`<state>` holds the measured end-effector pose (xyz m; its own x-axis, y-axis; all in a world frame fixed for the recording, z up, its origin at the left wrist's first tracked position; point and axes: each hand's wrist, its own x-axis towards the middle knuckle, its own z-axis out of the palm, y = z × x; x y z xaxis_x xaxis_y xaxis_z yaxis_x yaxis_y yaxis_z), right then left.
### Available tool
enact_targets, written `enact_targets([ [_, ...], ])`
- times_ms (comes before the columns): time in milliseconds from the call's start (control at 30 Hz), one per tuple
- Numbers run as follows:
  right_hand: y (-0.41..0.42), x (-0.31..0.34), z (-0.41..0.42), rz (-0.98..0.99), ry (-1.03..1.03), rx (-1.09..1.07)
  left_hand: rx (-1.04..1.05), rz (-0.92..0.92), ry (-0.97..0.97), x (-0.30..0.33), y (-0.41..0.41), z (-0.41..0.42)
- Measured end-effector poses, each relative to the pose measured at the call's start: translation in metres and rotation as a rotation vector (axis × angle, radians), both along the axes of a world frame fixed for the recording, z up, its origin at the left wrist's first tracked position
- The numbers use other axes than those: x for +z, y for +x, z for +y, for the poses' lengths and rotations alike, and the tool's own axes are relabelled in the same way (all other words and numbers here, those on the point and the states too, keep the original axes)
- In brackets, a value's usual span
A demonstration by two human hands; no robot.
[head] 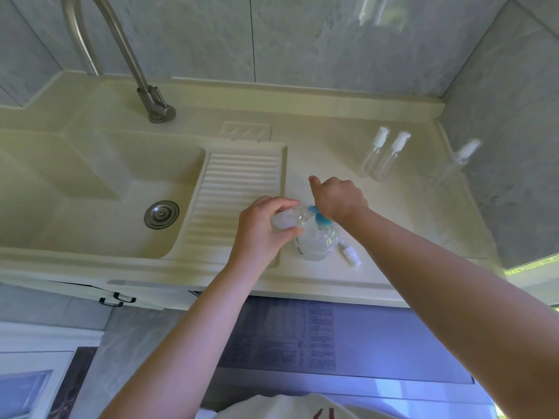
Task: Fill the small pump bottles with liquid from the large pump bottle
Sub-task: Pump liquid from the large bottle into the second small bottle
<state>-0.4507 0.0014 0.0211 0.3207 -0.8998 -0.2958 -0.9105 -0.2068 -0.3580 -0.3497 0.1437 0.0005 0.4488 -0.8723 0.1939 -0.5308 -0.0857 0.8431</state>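
Clear small bottle (286, 219) gripped by left hand (260, 228); right hand (338, 198) presses blue pump (317, 216).

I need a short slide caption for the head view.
Left hand holds a small bottle at the large pump bottle; right hand presses its pump.

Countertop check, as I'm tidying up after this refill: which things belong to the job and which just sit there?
In the job: large pump bottle; small bottle held by left hand; right hand on the blue pump; loose pump cap; three small pump bottles waiting.

Just there: faucet; sink drain; ribbed washboard.
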Motion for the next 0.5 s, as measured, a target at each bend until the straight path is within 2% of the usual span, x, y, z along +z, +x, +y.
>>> enact_targets([
  [300,-0.0014,0.0045,-0.0028,0.030,0.030,0.033,-0.001,-0.011,0.007,0.0021,0.0016,0.0004],
  [500,-0.0004,0.0005,-0.0013,-0.022,0.010,0.008,0.003,0.009,-0.013,-0.0001,-0.0020,-0.0020],
])
